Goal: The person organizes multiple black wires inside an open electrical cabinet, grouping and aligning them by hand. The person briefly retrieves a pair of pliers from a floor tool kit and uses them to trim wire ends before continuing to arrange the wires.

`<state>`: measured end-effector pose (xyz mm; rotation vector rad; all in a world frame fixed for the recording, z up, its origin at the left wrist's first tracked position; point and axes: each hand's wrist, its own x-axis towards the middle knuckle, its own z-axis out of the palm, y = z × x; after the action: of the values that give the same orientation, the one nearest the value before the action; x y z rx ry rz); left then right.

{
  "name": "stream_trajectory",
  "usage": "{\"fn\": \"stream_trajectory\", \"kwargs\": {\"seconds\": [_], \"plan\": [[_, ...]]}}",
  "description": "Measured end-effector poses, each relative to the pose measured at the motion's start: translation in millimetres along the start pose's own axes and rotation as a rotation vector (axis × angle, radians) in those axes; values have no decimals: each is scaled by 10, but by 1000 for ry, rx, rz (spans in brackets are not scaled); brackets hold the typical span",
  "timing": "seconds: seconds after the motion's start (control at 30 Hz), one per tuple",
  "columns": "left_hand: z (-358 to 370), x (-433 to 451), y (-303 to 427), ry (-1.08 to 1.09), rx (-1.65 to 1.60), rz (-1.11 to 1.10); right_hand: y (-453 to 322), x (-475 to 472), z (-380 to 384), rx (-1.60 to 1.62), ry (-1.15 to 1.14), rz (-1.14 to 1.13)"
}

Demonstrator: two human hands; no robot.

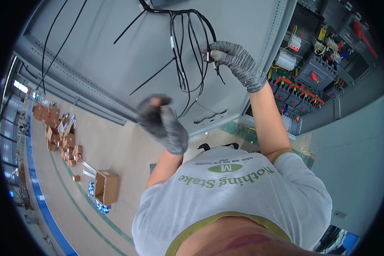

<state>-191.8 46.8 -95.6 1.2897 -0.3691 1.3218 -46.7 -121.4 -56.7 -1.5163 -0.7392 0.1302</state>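
Note:
My right hand (232,60), in a grey knit glove with bare fingertips, pinches thin black wires with white marker sleeves (208,56). These wires branch down from a black wire bundle (182,12) fixed along a grey metal cabinet panel (140,54). More black wires (188,51) hang in loops to the left of that hand. Two cable tie tails stick out, one from the bundle (129,27) and one lower on the hanging wires (152,76). My left hand (161,123), also gloved, is raised below the lower tail, blurred and with curled fingers; whether it holds anything is unclear.
At right stands an open electrical cabinet with circuit breakers (316,73), red-covered terminals (294,88) and coloured wires. Two long black strands (56,41) hang at the upper left. Cardboard boxes (64,137) and an open carton (107,187) are on the floor at left.

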Motion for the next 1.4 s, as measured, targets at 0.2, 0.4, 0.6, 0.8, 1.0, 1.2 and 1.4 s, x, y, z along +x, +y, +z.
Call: {"fn": "stream_trajectory", "kwargs": {"seconds": [0.2, 0.4, 0.6, 0.8, 1.0, 1.2, 1.4], "plan": [[394, -247, 11, -448, 278, -304, -102, 6, -156, 1, -42, 41], [636, -217, -158, -450, 122, -661, -135, -5, -120, 33, -36, 15], [578, -97, -192, -438, 161, -658, -186, 119, -198, -51, 270, -217], [596, -57, -229, -443, 80, -684, -207, 459, -133, -252, 342, -443], [505, -107, -254, -415, -16, -732, -191, -4, -90, -158, 293, -338], [257, -511, -256, -345, 206, -695, 355, -382, -114, 16, 243, -100], [-307, -1269, 37, -504, 294, -964, 1122, -1245, -68, -125, 227, 228]]}}
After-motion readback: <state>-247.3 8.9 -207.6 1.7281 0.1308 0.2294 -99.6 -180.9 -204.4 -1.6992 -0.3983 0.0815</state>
